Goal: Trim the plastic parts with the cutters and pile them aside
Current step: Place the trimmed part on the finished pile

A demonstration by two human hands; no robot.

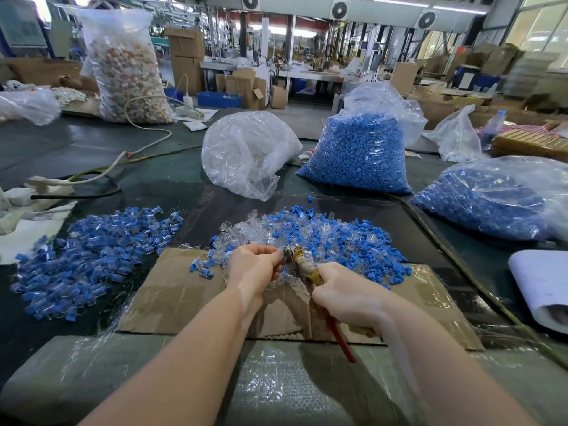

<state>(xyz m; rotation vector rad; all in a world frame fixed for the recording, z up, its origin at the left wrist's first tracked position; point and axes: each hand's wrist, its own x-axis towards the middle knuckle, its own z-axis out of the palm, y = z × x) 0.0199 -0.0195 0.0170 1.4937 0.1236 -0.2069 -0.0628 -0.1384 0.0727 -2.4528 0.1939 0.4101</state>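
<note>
My right hand [344, 292] grips the cutters [302, 261], whose worn yellow-and-red handles run back under my palm and whose metal jaws point up-left. My left hand [253, 265] pinches a small clear plastic part right at the jaws; the part itself is mostly hidden by my fingers. Just beyond both hands lies a heap of blue and clear plastic parts [322, 235] on a sheet of cardboard [172, 299]. A second pile of blue-and-clear parts [89, 259] spreads on the dark table to the left.
Behind the heap stand a clear bag of transparent parts [246, 152] and a bag of blue pieces [359, 152]; another blue-filled bag [498, 198] lies right. A white paper roll [541, 287] sits far right. Cables and a power strip [46, 182] cross the left table.
</note>
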